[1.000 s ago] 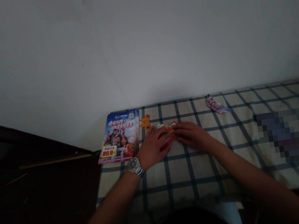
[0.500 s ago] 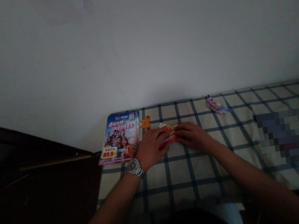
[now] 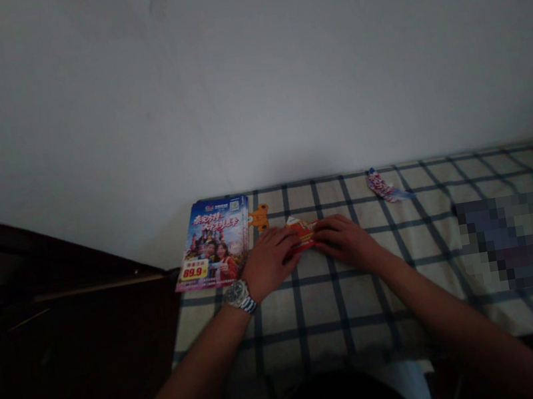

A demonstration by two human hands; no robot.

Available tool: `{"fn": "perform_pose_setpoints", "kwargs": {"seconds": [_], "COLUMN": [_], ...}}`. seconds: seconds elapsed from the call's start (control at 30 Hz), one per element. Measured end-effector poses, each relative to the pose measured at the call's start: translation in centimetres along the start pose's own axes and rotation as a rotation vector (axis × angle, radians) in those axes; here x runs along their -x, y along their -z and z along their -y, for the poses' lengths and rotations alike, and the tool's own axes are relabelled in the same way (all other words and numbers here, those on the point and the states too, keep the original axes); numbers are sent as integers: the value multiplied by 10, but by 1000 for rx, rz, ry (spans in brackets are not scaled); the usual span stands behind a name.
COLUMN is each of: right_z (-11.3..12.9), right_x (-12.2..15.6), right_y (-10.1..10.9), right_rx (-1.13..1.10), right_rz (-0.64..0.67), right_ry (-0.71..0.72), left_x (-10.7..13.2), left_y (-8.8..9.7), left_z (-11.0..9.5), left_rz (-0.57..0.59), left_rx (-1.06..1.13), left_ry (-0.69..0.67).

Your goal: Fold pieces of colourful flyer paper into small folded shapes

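Note:
Between my two hands lies a small folded piece of red and orange printed paper, with a white corner pointing toward the wall. My left hand, with a metal watch on the wrist, grips its left end, fingers bent over it. The fingers of my right hand are closed on the right end. Parts of the paper are hidden under the fingers. Left of my left hand, a stack of blue and pink flyers rests on the tablecloth.
A checked tablecloth covers the table, which meets a plain wall. A crumpled blue, red and white folded paper lies at the back right. Farther right is a blurred-out dark flat object. A printed orange bear shows on the cloth.
The folded paper's lower red part shows less now, its near edge turned up under my fingers. Both hands stay in nearly the same place.

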State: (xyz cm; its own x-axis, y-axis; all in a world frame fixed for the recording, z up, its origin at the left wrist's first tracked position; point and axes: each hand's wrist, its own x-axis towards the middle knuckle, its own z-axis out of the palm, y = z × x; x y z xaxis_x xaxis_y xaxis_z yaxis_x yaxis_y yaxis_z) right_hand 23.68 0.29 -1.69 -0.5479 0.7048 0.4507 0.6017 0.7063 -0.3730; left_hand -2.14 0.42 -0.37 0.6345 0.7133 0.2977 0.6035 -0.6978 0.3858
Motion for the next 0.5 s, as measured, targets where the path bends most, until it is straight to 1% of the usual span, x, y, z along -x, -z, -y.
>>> {"fn": "perform_pose_setpoints", "kwargs": {"seconds": [0.23, 0.5], "right_z": [0, 2], "right_x": [2, 2], "right_y": [0, 4], "right_rx": [36, 35], "right_rz": [-2, 31], "right_ry": [-11, -5], "left_x": [1, 1], "left_y": [1, 0], "left_z": [-1, 0], "left_rz": [-5, -46], "left_rx": [-36, -20], "left_ry": [24, -17]}}
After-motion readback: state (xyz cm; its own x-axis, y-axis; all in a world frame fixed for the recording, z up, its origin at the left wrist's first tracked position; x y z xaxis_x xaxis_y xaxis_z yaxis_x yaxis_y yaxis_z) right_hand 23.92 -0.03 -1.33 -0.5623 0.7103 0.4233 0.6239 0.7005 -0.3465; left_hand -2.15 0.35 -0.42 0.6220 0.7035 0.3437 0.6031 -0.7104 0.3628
